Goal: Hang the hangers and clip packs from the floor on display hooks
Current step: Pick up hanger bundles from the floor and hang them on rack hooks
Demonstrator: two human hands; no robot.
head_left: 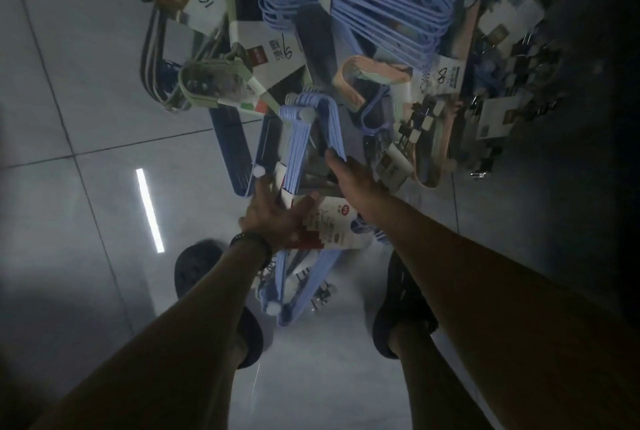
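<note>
A bundle of light-blue hangers (301, 138) with a red-and-white paper label (329, 228) lies on the floor in front of my feet. My left hand (273, 211) grips this bundle at the label, thumb over the card. My right hand (349, 173) holds the bundle's right arm a little farther up. Beyond it lies a heap of more packs: blue hangers (388, 3), a pink hanger pack (356, 83), a green hanger pack (211, 83) and clip packs (419, 124).
My two dark shoes (405, 312) stand on the grey tiled floor (86, 118) on either side of the bundle's near end. A ceiling light reflects on the tiles at the left. The right side is dark. Price cards lie among the heap.
</note>
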